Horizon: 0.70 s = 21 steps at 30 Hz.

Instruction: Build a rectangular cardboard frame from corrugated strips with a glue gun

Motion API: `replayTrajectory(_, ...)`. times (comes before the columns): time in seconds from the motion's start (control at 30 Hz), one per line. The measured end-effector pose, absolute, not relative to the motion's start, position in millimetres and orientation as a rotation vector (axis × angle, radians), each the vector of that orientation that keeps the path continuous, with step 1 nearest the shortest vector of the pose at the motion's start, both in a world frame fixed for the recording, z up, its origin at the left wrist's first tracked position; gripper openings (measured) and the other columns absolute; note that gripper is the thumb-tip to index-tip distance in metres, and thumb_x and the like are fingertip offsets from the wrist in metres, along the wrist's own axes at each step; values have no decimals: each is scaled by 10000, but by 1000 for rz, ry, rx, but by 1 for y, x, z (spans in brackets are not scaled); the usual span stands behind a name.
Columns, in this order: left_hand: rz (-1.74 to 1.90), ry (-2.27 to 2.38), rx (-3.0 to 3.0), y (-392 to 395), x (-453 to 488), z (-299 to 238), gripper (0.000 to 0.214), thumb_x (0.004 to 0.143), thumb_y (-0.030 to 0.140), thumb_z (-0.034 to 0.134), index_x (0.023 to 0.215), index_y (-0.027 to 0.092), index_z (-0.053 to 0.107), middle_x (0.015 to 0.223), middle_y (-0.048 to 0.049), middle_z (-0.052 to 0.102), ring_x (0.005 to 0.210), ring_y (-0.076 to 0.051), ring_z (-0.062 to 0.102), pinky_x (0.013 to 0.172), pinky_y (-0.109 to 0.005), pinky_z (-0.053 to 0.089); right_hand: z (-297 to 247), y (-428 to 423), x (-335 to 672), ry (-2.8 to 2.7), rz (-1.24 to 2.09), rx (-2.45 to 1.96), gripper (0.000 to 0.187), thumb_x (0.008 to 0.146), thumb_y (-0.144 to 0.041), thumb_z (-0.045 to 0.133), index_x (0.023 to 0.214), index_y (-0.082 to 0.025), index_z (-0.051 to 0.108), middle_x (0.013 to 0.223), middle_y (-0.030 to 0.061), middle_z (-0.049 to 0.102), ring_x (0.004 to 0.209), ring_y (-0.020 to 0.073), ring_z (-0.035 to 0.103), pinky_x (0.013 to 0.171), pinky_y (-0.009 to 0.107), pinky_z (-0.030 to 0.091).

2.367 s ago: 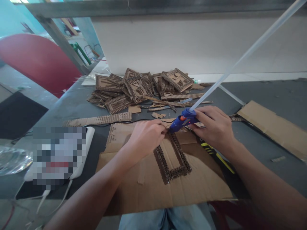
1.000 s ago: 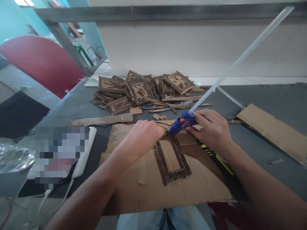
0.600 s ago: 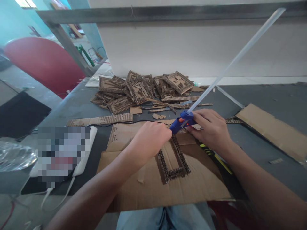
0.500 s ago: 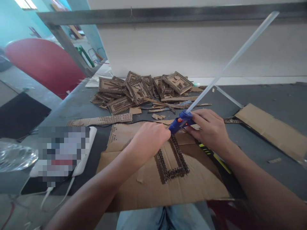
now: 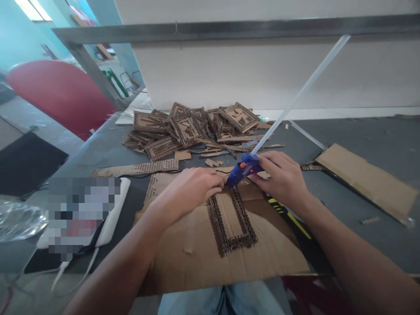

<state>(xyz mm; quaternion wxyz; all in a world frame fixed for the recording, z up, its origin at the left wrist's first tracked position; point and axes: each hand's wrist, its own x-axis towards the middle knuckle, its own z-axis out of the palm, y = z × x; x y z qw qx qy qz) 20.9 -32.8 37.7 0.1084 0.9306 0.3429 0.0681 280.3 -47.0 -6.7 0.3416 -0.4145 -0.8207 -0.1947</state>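
My right hand [image 5: 284, 177] is wrapped round a blue hot glue gun [image 5: 244, 168], a small red light glowing on its side. A long clear glue stick [image 5: 302, 92] rises from its back end up to the right. The gun's tip points down left, beside the far end of a narrow rectangular frame of corrugated cardboard strips [image 5: 247, 218]. My left hand [image 5: 198, 188] is closed close to the tip, its fingers pressed together; what they pinch is hidden. Under the frame lies a large flat cardboard sheet [image 5: 177, 267].
Small cardboard frames [image 5: 188, 127] are heaped at the back. A black and yellow cutter [image 5: 288, 214] lies under my right forearm. To the right is a cardboard piece [image 5: 367, 179]; to the left, a white device [image 5: 116, 210] with cables and a clear plastic bottle [image 5: 21, 221].
My left hand has shifted slightly left, away from the glue gun's tip, showing more of the nozzle. The view has tilted up a little; my right hand still holds the gun.
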Motion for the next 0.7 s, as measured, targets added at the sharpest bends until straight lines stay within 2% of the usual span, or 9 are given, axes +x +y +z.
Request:
replayTrajectory(0.17, 207, 1000, 2741, -29, 20, 27, 195, 979, 262, 583, 1071, 236, 753, 990, -59, 772, 939, -208, 722, 845, -294, 532, -8, -45, 284, -2144, -490, -1089, 226, 867, -194, 684, 1092, -191, 656, 937, 81, 724, 829, 245, 665, 761, 356, 525)
replayTrajectory(0.43, 226, 956, 2714, -27, 24, 21, 212, 981, 227, 570, 1005, 227, 781, 1058, -53, 777, 971, -228, 716, 851, -330, 544, -11, -44, 287, -2142, -491, -1101, 243, 867, -203, 712, 1103, -181, 654, 964, 91, 719, 843, 248, 667, 761, 361, 536)
replayTrajectory(0.53, 247, 958, 2705, -27, 21, 21, 188, 979, 267, 596, 1008, 218, 775, 1055, -52, 766, 978, -232, 704, 844, -334, 537, -11, -44, 287, -2149, -489, -1110, 238, 866, -194, 702, 1098, -183, 651, 962, 86, 716, 845, 249, 667, 767, 364, 538)
replayTrajectory(0.7, 646, 1232, 2545, -16, 11, 17, 210, 998, 273, 570, 1106, 218, 741, 1076, -43, 766, 995, -210, 698, 891, -328, 520, -11, -42, 285, -2096, -448, -1117, 131, 865, -214, 683, 986, -197, 636, 906, 65, 707, 811, 228, 670, 717, 327, 531)
